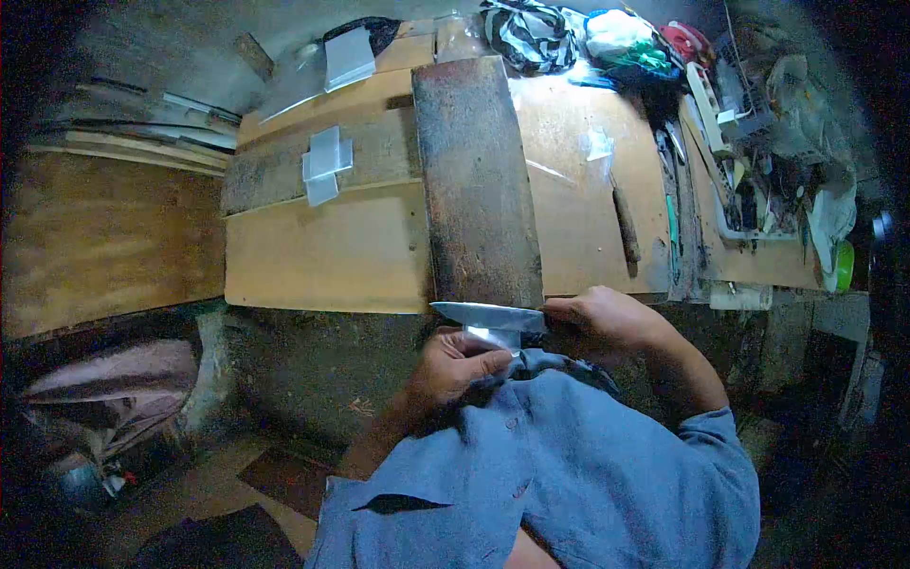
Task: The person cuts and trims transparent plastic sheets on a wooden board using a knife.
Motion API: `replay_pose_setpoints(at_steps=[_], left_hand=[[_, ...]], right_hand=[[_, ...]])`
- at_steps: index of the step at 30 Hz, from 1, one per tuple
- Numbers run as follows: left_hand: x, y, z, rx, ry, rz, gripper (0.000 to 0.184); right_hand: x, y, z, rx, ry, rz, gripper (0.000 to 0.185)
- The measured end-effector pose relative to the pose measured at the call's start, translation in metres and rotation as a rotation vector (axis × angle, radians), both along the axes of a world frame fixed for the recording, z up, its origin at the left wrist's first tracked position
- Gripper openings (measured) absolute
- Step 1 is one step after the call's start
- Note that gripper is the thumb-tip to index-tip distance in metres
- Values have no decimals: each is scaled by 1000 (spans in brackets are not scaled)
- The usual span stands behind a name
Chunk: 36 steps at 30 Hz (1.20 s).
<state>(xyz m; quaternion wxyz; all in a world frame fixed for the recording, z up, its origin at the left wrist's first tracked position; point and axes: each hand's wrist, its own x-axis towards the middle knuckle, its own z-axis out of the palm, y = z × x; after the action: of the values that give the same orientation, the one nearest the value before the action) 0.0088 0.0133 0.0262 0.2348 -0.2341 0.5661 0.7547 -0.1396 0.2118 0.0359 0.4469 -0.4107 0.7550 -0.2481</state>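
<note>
My right hand (pixel 607 316) is closed around the handle end of a broad-bladed knife (pixel 483 314). Its blade points left, across the near end of a long worn wooden board (pixel 479 180). Just below the blade, my left hand (pixel 457 364) pinches a small shiny, pale flat piece (pixel 500 339) between thumb and fingers, close to my shirt. The blade overlaps the upper part of this piece; whether they touch I cannot tell. Several similar pale flat pieces (pixel 325 163) lie crossed over one another on the table, left of the board.
The board rests on a wooden table (pixel 322 251). A white stack (pixel 349 59) sits at the far left. Right of the board lies a dark, narrow rod-like tool (pixel 626 225). Plastic bags (pixel 531 38) fill the back, and a tool-filled white tray (pixel 749 232) stands at right.
</note>
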Motion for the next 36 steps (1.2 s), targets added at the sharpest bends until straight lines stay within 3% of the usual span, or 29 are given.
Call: replay_pose_setpoints(at_steps=[5,7,8,10,11,12,14,15,18,19,24,26,29,32,33,34,36], left_hand=[[-1,-6,2,-54,43,-118,11],[0,-11,-5,-23,89,-95,10],[1,-13,-4,-23,91,-95,10],[2,-16,-3,-4,59,-126,10],[1,-16,-5,-3,60,-120,10],[0,-14,-9,-36,79,-61,10],[-8,-10,-15,-65,99,-7,11],[-14,-7,-17,-67,89,18,11],[-18,2,-33,-22,43,86,10],[-17,3,-43,6,56,97,10],[-17,1,-62,169,85,208,15],[-14,-5,-82,43,172,284,31],[-3,-20,-98,-44,29,288,47],[7,-25,-107,-36,-4,360,54],[8,-27,-107,-47,-7,349,54],[10,-30,-107,-46,-7,349,54],[14,-33,-106,-31,57,360,54]], right_hand=[[-11,2,-3,42,56,39,30],[-16,12,-14,80,318,2,28],[-21,16,-13,81,320,3,28],[-31,16,1,74,276,-427,28],[-33,23,-13,-89,174,-570,28],[-31,20,-18,-89,173,-565,28],[-23,14,-25,-304,-224,-674,33],[-17,11,-43,-411,-238,-610,35],[13,-24,-42,-416,-637,-797,35],[16,-32,-49,-414,-637,-795,35],[4,-61,-74,-501,-457,-855,34],[-8,-70,-67,-409,-557,-946,34],[-37,-87,-104,-397,-298,-956,36],[-56,-103,-119,-401,-282,-980,37],[-62,-111,-126,-577,-104,-918,34],[-65,-105,-130,-576,-103,-918,34],[-70,-92,-123,-443,382,-923,37]])
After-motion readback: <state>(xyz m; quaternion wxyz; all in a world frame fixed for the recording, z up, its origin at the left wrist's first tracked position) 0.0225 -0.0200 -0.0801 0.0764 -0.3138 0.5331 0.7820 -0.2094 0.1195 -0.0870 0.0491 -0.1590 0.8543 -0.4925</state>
